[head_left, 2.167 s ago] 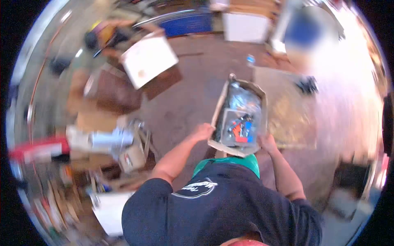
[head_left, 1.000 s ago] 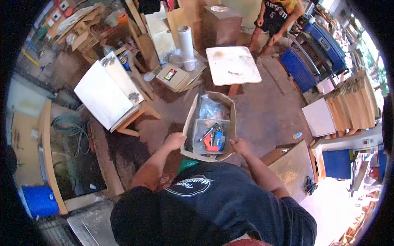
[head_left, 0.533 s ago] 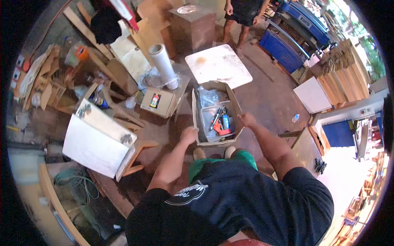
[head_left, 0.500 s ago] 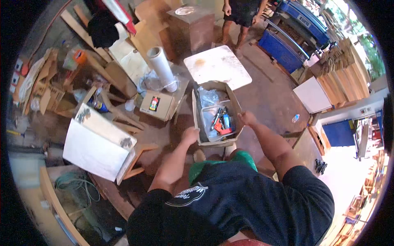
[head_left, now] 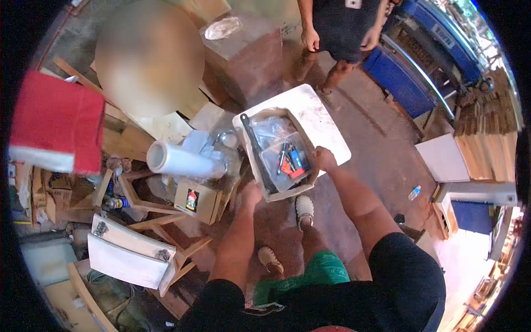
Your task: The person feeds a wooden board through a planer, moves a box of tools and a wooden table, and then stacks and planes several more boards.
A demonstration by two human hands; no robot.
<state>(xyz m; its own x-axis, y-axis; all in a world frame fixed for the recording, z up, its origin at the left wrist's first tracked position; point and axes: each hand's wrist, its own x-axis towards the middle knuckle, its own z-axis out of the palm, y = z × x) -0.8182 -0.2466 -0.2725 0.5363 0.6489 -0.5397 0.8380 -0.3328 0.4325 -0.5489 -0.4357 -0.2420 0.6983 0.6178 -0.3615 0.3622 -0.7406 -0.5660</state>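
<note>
I hold a cardboard box (head_left: 283, 193) in front of me, with one hand at each side. My left hand (head_left: 253, 192) grips its near left corner, fingers closed. My right hand (head_left: 324, 159) is closed on the right edge. Inside the box sits a clear plastic tray (head_left: 276, 180) with small tools, among them an orange-red one (head_left: 297, 172) and a blue one (head_left: 296, 159). Clear plastic wrapping (head_left: 272, 130) fills the far end. A long dark tool (head_left: 250, 130) lies along the left wall. Beneath or just behind the box shows a white board (head_left: 326, 124).
One person (head_left: 337, 33) stands beyond the board; another, in red (head_left: 61, 122), is at the left. A plastic film roll (head_left: 185, 160) and a closed carton (head_left: 207, 203) are left of the box. A white-topped chair-like piece (head_left: 127, 260) stands nearer. Stacked wood (head_left: 487, 155) is at right.
The box has come over the white board, still in both hands. My view has shifted forward, and my feet now show. The person in red has come further into view at the left.
</note>
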